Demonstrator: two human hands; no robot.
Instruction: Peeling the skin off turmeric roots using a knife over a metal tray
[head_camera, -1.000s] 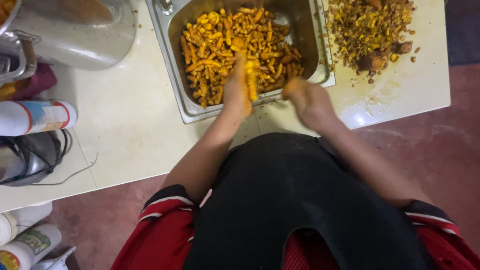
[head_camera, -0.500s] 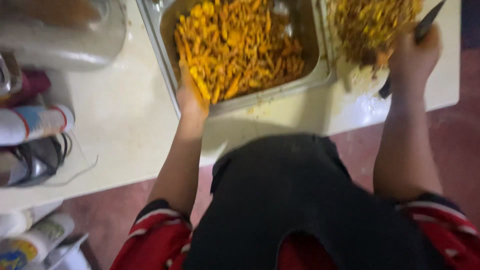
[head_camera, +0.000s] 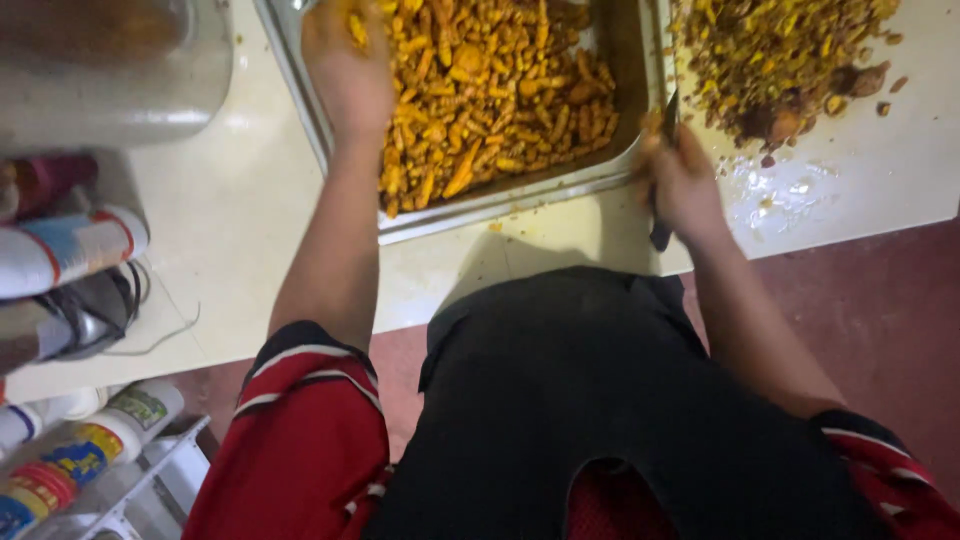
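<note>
Our left hand reaches forward, fingers curled down — our right hand stays nearer, fisted, arm bent.

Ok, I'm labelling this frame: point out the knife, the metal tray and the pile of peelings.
knife (head_camera: 661, 232): head view, dark handle end below the right hand.
metal tray (head_camera: 520, 195): head view, near rim.
pile of peelings (head_camera: 770, 55): head view, middle of the heap.

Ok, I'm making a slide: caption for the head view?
Left hand reaches into a steel tray of orange root pieces; right hand holds a knife beside chopped peelings.
</note>
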